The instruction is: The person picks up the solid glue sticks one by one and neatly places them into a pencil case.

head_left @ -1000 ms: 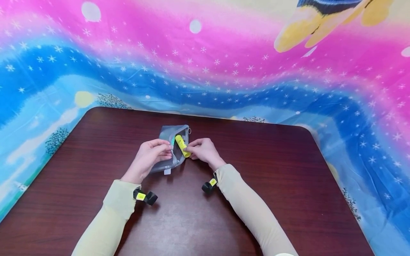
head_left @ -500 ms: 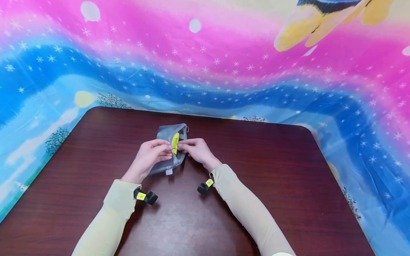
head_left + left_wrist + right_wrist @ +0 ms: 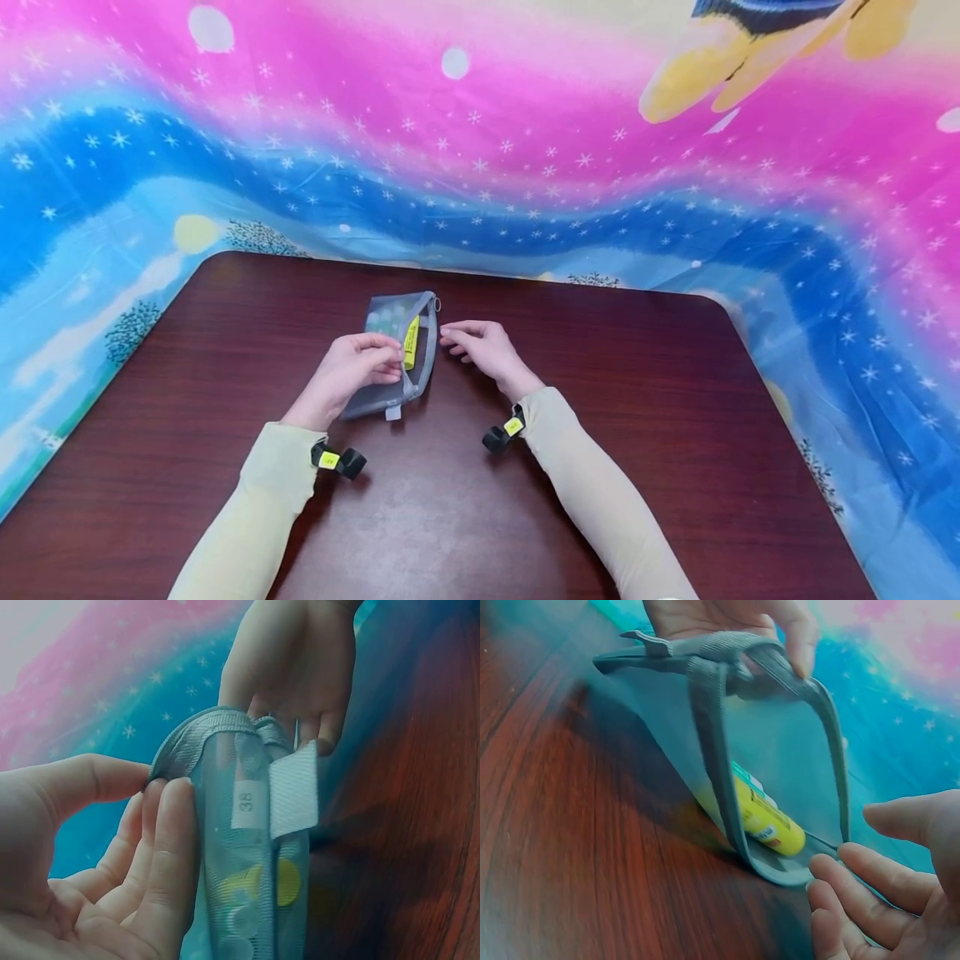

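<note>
A grey see-through zip pouch (image 3: pixel 369 402) stands on edge on the table, its mouth spread and facing right. My left hand (image 3: pixel 348 367) pinches one rim of the mouth between thumb and fingers. Inside lies a yellow glue stick (image 3: pixel 780 829), with a green-and-white stick (image 3: pixel 746 777) behind it, partly hidden. Just right of the mouth is my right hand (image 3: pixel 487 350), its fingers loosely bent and holding nothing. The left wrist view shows the pouch from its end, with a white label (image 3: pixel 247 804) marked 38 and round ends through the mesh.
The dark red-brown wooden table (image 3: pixel 645 400) extends around the pouch. A patterned pink and blue cloth (image 3: pixel 525 167) hangs behind the table's far edge. A small ring (image 3: pixel 437 305) hangs at the pouch's far corner.
My right hand pushed the yellow glue stick leftward into the pouch, let go of it and drew back to the right. The left hand has kept its hold on the rim.
</note>
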A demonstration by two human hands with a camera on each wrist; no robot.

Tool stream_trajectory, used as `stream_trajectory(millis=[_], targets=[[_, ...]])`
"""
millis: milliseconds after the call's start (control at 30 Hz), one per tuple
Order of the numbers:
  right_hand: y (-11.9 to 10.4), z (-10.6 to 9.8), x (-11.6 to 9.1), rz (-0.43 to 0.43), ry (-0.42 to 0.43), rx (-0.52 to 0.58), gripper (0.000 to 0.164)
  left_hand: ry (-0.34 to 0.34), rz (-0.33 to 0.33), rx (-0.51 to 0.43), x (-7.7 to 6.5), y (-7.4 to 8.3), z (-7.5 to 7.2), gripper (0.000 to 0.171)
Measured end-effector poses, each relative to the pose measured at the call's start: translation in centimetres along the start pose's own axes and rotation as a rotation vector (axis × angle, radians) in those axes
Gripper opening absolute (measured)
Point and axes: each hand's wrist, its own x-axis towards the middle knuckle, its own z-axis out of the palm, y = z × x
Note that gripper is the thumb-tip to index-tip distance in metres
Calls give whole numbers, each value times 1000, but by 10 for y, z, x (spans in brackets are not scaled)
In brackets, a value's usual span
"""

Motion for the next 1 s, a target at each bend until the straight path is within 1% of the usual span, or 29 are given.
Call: stream_trajectory(millis=[100, 300, 433, 600, 667, 733, 833, 933, 1000], targets=[[2, -6, -2, 18, 1, 12, 37, -14, 0, 33, 0, -3, -1, 28], [5, -20, -7, 21, 8, 41, 39, -41, 20, 99, -2, -10, 0, 23], [5, -29, -10, 19, 22, 69, 41, -41, 14, 198, -3, -11, 1, 22], [1, -40, -13, -10, 50, 126, 40, -29, -14, 322, -4, -11, 5, 16], [0, -44, -15, -18, 63, 145, 39, -34, -21, 366, -5, -12, 7, 15], [-1, -48, -16, -25, 72, 154, 40, -42, -35, 406, -6, -13, 8, 15], [-2, -53, -18, -31, 80, 162, 42, -68, -58, 439, -7, -13, 9, 20], [-3, -58, -21, -39, 85, 156, 42, -105, -72, 446, -8, -12, 11, 27], [-4, -62, -23, -47, 85, 156, 41, -137, -64, 437, -7, -13, 11, 33]])
